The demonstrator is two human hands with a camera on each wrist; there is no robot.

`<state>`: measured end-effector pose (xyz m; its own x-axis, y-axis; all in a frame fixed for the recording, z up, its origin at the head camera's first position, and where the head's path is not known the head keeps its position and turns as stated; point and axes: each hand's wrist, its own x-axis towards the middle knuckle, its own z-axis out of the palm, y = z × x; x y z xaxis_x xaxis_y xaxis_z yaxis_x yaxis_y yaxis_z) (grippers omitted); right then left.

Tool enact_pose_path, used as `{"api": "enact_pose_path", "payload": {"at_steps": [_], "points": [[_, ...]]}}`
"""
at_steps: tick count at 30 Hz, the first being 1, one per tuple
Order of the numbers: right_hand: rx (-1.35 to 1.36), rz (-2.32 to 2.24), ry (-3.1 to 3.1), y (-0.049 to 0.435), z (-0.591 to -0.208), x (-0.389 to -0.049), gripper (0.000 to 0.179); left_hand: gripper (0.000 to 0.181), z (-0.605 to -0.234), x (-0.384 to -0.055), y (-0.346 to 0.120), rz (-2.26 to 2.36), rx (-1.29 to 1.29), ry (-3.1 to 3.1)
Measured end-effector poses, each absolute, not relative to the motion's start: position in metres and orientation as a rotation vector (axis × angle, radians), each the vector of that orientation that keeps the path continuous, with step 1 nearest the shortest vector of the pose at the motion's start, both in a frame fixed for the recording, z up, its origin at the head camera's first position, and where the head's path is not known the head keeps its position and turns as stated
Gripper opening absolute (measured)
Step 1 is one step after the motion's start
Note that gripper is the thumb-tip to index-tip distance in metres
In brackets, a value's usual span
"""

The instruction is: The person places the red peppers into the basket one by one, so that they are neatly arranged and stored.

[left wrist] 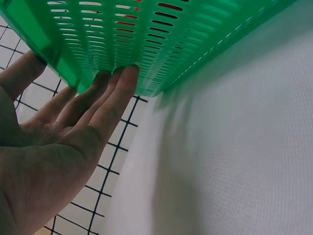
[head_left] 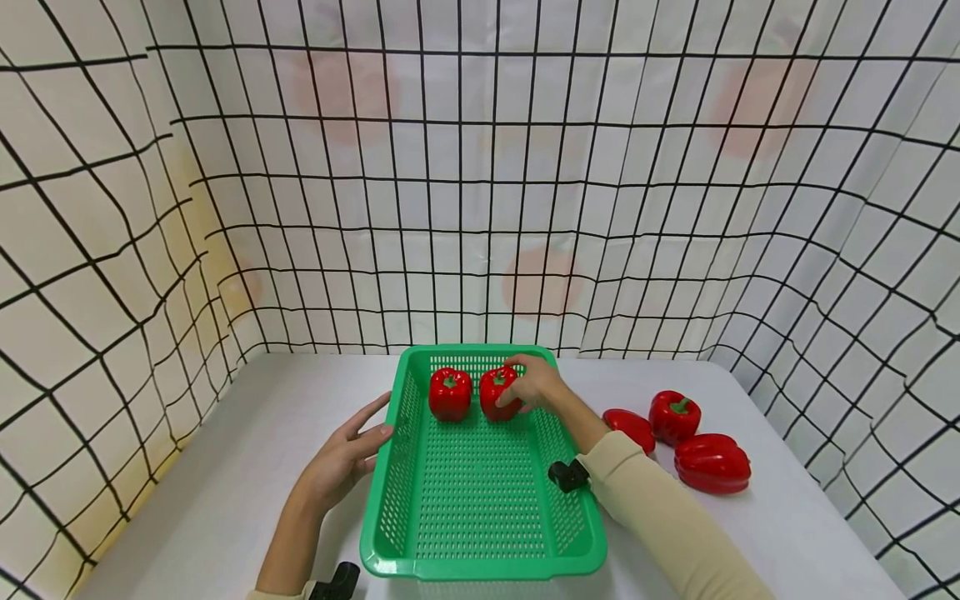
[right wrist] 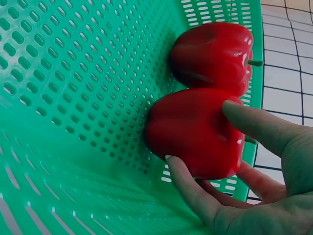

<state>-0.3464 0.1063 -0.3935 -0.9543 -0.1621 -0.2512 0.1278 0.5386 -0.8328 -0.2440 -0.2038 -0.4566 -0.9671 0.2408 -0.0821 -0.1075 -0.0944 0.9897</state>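
Note:
A green plastic basket (head_left: 480, 500) with slotted walls stands on the white table. Two red bell peppers are upright inside at its far end. My right hand (head_left: 536, 385) grips the right-hand bell pepper (head_left: 495, 393), thumb and fingers spread around its sides; in the right wrist view the held pepper (right wrist: 195, 132) is next to the other bell pepper (right wrist: 215, 56). That left-hand bell pepper (head_left: 450, 395) is untouched. At the basket's left wall, my left hand (head_left: 341, 458) rests its extended fingertips against the outside, under the rim, as the left wrist view shows.
On the table to the right of the basket lie three more red peppers: one on its side (head_left: 630, 429) partly behind my right sleeve, one upright (head_left: 675, 417), one lying nearer (head_left: 712, 463). Black-gridded white walls (head_left: 480, 208) enclose the table at back and sides.

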Motion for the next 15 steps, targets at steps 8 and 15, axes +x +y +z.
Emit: {"api": "enact_pose_path", "payload": {"at_steps": [8,15], "points": [[-0.058,-1.364,2.431,0.109,-0.385,-0.343,0.081,0.071,-0.456,-0.244,-0.204,2.156,0.142,1.935],[-0.108,-1.323,2.441,0.115,-0.373,-0.34,0.082,0.071,-0.456,-0.244,-0.204,2.155,0.14,1.938]]}}
